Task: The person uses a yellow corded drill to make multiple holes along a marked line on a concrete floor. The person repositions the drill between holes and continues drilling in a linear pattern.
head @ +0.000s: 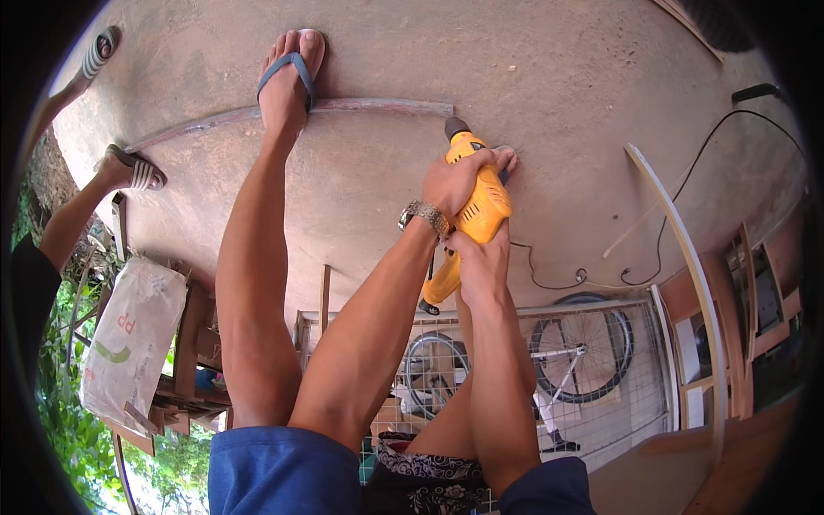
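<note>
Both my hands are on a yellow power drill (pixel 484 193), its black chuck (pixel 456 127) pointing at the floor. My left hand (pixel 447 183), with a metal watch at the wrist, wraps the drill's body behind the chuck. My right hand (pixel 479 261) grips it lower, at the rear and handle. The chuck is beside the right end of a long, narrow, worn strip (pixel 380 106) on the concrete floor; I cannot tell whether a bit touches it. My left foot (pixel 288 80), in a blue-strapped flip-flop, stands across the strip. My right foot (pixel 506 159) is partly hidden by the drill.
Another person's foot (pixel 138 172) in a striped slide is by the strip's left end. A black cord (pixel 666 222) crosses the floor on the right, near an upright board (pixel 685 254). Behind wire mesh stands a bicycle (pixel 579 351). A printed sack (pixel 132 347) lies over wood at left.
</note>
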Action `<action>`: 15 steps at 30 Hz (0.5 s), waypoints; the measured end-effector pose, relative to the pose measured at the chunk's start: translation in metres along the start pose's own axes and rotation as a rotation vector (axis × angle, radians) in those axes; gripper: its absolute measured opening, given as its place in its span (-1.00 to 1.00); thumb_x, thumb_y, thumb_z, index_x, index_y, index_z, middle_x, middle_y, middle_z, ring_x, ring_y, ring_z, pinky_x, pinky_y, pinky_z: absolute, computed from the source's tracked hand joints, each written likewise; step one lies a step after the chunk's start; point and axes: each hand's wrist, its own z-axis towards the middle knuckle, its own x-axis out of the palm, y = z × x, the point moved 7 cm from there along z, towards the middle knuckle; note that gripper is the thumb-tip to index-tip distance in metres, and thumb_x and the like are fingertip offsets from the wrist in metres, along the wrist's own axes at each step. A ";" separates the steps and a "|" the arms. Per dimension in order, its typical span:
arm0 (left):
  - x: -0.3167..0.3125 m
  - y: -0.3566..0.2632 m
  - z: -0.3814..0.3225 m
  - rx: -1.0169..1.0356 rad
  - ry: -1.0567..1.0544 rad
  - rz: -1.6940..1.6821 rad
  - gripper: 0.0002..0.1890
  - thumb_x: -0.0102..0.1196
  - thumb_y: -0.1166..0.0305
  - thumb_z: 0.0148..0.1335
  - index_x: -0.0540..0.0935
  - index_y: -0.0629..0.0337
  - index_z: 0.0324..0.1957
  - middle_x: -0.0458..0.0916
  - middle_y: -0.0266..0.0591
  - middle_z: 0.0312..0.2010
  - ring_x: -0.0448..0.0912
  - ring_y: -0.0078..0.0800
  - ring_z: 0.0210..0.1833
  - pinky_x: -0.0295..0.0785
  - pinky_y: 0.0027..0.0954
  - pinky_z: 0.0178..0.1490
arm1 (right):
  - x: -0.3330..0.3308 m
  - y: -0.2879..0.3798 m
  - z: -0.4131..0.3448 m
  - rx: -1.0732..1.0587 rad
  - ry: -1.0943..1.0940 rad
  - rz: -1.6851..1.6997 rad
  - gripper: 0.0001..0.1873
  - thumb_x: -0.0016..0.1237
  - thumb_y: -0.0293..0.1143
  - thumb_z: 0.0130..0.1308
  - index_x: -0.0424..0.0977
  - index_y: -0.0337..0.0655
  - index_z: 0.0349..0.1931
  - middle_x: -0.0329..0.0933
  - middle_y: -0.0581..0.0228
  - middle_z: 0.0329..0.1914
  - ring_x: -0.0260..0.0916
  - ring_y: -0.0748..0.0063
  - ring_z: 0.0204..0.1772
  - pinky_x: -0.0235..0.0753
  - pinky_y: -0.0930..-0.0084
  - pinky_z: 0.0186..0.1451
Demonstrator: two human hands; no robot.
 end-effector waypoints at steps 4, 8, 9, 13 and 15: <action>-0.004 -0.001 0.002 0.032 -0.007 0.026 -0.35 0.55 0.02 0.29 0.65 0.43 0.11 0.83 0.03 -0.19 0.85 -0.17 -0.29 0.79 -0.14 -0.17 | 0.002 -0.002 0.004 -0.037 0.004 -0.028 -0.14 0.16 -0.79 0.23 0.26 -0.31 0.59 0.63 0.16 0.26 0.68 0.35 0.13 0.69 0.38 0.16; -0.006 -0.005 0.001 0.032 0.002 0.042 -0.34 0.55 0.02 0.29 0.66 0.43 0.12 0.83 0.04 -0.18 0.86 -0.17 -0.28 0.79 -0.14 -0.16 | 0.005 -0.002 0.003 -0.032 -0.009 -0.009 -0.14 0.17 -0.77 0.23 0.26 -0.31 0.59 0.62 0.15 0.29 0.67 0.35 0.18 0.69 0.38 0.21; -0.006 -0.004 0.000 0.012 -0.014 0.059 -0.35 0.55 0.02 0.29 0.66 0.43 0.12 0.84 0.04 -0.17 0.86 -0.17 -0.27 0.79 -0.14 -0.15 | 0.005 -0.003 0.003 -0.012 -0.022 -0.004 -0.13 0.18 -0.77 0.23 0.26 -0.31 0.60 0.61 0.14 0.30 0.66 0.35 0.20 0.69 0.38 0.22; -0.006 -0.006 -0.003 -0.002 0.021 -0.033 -0.34 0.52 -0.02 0.32 0.66 0.40 0.13 0.81 0.00 -0.18 0.84 -0.21 -0.27 0.77 -0.17 -0.14 | 0.009 0.008 0.001 -0.032 -0.001 -0.054 -0.11 0.18 -0.76 0.24 0.23 -0.32 0.63 0.60 0.12 0.34 0.66 0.32 0.27 0.69 0.36 0.29; -0.005 -0.006 -0.004 -0.010 0.085 -0.150 -0.35 0.50 -0.05 0.34 0.66 0.37 0.12 0.79 -0.03 -0.19 0.82 -0.23 -0.28 0.76 -0.19 -0.15 | 0.013 0.017 0.001 -0.080 0.014 -0.116 -0.09 0.18 -0.75 0.24 0.21 -0.34 0.64 0.60 0.11 0.35 0.66 0.30 0.29 0.69 0.35 0.32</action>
